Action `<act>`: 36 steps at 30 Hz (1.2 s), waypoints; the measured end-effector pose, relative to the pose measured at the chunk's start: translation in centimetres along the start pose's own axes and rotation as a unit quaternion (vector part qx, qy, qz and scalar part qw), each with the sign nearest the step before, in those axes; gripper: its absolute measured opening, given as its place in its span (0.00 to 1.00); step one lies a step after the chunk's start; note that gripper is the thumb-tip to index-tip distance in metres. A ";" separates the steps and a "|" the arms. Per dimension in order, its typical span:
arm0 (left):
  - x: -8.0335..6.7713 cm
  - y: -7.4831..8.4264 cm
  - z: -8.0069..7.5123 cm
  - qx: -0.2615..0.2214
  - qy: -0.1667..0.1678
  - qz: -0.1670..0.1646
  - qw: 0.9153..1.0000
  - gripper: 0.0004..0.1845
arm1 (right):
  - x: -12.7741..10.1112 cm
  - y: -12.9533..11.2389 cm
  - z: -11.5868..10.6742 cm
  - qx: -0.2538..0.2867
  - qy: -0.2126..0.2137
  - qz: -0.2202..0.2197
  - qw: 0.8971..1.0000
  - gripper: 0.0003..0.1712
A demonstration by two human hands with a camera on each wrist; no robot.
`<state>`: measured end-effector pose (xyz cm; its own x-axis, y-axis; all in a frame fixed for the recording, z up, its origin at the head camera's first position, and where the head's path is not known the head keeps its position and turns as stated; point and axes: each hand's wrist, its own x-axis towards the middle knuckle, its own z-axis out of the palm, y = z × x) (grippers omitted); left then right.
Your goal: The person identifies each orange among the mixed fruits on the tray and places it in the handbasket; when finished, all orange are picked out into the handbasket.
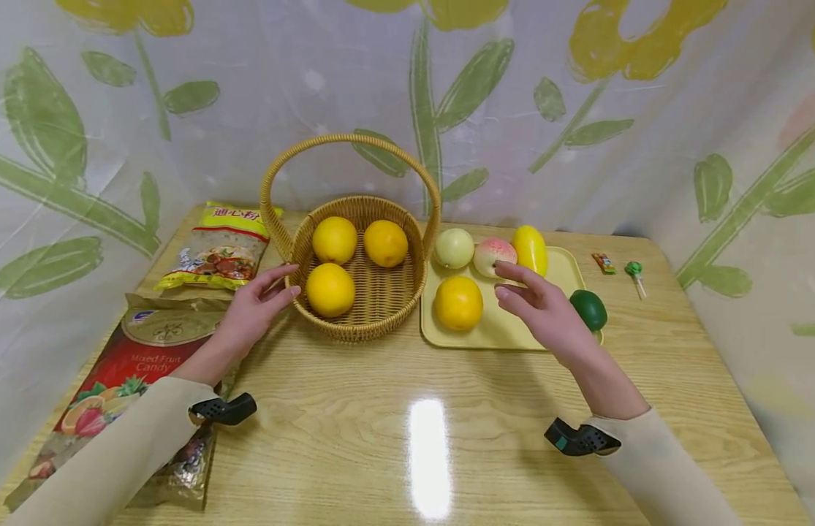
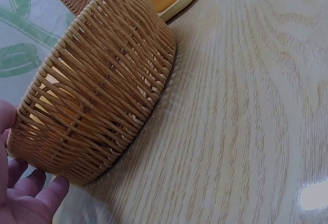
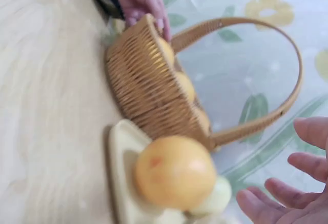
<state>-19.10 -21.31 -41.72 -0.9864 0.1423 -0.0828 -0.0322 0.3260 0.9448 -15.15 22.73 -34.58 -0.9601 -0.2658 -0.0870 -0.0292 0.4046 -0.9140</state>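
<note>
A wicker basket with a tall arched handle stands at the back of the table with three oranges in it, among them a front orange. At its left rim my left hand grips the edge; in the left wrist view its fingers lie against the outer wall. My right hand hovers over a pale yellow tray, fingers apart and holding nothing. Under and around it the tray bears an orange, a pale green round fruit, a peach, a yellow oval fruit and a dark green fruit.
On the left lie a bag of mixed fruit candy, partly under my left forearm, and a yellow-topped food packet. A small wrapped candy and a green lollipop lie at the right. Behind hangs a flower-patterned curtain.
</note>
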 end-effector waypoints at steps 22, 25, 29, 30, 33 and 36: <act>0.0 0.1 0.1 -0.009 0.000 -0.003 1.000 0.35 | 2.1 5.1 1.3 0.015 -0.034 0.036 0.999 0.38; 0.0 0.1 0.0 -0.006 0.000 -0.006 1.000 0.35 | 2.6 5.2 1.7 0.016 -0.039 0.035 0.999 0.37; 0.0 0.1 0.0 -0.007 -0.001 -0.008 1.000 0.35 | 3.2 5.2 2.1 0.015 -0.042 0.040 0.998 0.39; 0.0 0.1 0.0 -0.008 -0.002 -0.008 1.000 0.35 | 3.4 5.2 2.2 0.020 -0.045 0.042 0.998 0.39; 0.0 0.1 0.0 -0.013 -0.003 -0.005 1.000 0.35 | 3.9 5.3 2.6 0.037 -0.052 0.050 0.997 0.41; 0.0 0.0 0.1 -0.015 -0.002 -0.003 1.000 0.35 | 4.4 5.2 3.0 0.037 -0.057 0.051 0.996 0.42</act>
<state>-19.06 -21.25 -41.72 -0.9854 0.1450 -0.0895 -0.0426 0.2988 0.9534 -18.68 21.03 -40.93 -0.9189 -0.3259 -0.2221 0.0924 0.3696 -0.9246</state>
